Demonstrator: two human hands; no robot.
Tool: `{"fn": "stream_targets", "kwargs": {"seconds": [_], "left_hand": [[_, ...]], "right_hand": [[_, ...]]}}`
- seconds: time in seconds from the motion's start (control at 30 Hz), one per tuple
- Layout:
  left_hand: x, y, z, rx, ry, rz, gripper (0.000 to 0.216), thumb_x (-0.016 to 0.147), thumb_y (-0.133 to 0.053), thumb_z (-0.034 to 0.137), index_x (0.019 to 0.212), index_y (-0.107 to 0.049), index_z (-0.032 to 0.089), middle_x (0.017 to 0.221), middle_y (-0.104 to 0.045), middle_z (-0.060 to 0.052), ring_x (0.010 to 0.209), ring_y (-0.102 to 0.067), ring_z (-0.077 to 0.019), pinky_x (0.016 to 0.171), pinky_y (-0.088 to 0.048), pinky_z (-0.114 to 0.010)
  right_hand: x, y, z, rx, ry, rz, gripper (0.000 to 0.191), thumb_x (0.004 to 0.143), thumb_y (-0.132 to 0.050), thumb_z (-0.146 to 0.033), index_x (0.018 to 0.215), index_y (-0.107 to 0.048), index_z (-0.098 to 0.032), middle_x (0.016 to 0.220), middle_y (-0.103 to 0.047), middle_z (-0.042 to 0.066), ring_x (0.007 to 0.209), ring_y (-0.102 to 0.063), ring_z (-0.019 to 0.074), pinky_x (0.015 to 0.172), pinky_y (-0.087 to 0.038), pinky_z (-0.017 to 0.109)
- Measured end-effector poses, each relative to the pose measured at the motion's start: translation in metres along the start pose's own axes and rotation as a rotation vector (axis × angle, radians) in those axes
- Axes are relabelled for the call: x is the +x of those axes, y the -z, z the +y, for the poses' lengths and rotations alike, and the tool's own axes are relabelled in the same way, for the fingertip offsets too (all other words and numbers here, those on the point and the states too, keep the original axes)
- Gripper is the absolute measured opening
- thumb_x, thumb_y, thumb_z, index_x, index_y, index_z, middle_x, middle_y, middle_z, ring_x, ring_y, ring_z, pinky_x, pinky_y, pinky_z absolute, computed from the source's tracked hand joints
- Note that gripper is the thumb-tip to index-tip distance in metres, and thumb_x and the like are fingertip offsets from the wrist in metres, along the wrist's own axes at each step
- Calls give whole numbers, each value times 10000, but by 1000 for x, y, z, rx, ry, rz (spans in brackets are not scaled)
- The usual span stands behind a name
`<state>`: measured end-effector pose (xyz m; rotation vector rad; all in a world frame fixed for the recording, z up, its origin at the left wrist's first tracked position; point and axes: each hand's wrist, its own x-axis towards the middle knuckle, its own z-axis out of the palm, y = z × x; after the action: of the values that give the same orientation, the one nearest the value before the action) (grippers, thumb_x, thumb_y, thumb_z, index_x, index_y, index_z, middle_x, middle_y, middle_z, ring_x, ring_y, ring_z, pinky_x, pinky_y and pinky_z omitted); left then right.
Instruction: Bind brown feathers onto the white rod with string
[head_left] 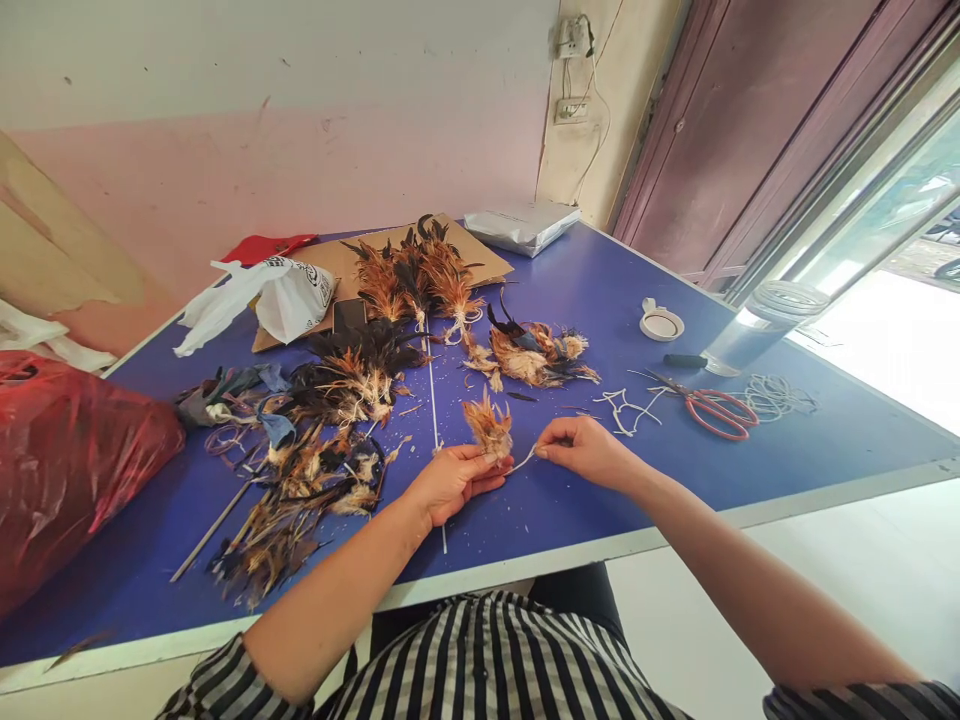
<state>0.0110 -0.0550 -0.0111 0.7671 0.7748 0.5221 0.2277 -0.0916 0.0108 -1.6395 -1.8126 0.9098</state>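
My left hand point(448, 480) is closed round the base of a small bunch of brown and orange feathers point(489, 425), held upright just above the blue table point(787, 465). My right hand point(583, 448) pinches a short white string point(523, 461) that runs from the bunch's base to its fingertips. Both hands hover near the table's front middle. A thin white rod point(433, 410) lies on the table and passes under my left hand.
Heaps of dark and orange feathers point(330, 420) lie left and behind, more on cardboard point(420, 265). Red-handled scissors point(712, 408), cut string pieces point(626, 408), a white lid point(661, 323) and a glass jar point(757, 325) sit right. A red plastic bag point(60, 460) fills the left edge.
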Motion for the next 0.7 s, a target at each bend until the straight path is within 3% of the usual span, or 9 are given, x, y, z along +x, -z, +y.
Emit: {"fn": "stream_targets", "kwargs": {"seconds": [0.2, 0.37, 0.57, 0.7], "left_hand": [[-3, -4, 7, 30, 55, -165, 244, 702, -644, 198, 919, -645, 84, 1087, -595, -160, 986, -570, -229, 789, -491, -310], [-1, -3, 6, 38, 71, -41, 159, 695, -648, 174, 808, -663, 64, 842, -664, -120, 736, -630, -132, 622, -493, -167], [-2, 6, 5, 79, 92, 24, 159, 668, -672, 187, 765, -661, 62, 791, -661, -110, 701, -626, -121, 642, -494, -170], [-7, 1, 9, 339, 40, 1, 243, 649, -676, 283, 804, -674, 96, 835, -663, -106, 748, -626, -171, 570, -488, -209]], "right_hand": [[5, -13, -15, 63, 107, -4, 127, 684, -532, -240, 683, -633, -164, 683, -594, 3, 614, -512, 117, 581, -385, 225], [11, -15, -20, 82, 120, -21, 132, 686, -530, -254, 674, -620, -158, 642, -580, -7, 584, -489, 108, 575, -378, 225], [8, 21, 2, 74, -41, 69, 205, 674, -547, -345, 698, -640, -164, 626, -582, -8, 566, -477, 109, 550, -367, 228], [0, 49, 20, 74, -143, 217, 273, 667, -564, -415, 737, -654, -166, 604, -572, -10, 549, -463, 106, 524, -345, 226]]}}
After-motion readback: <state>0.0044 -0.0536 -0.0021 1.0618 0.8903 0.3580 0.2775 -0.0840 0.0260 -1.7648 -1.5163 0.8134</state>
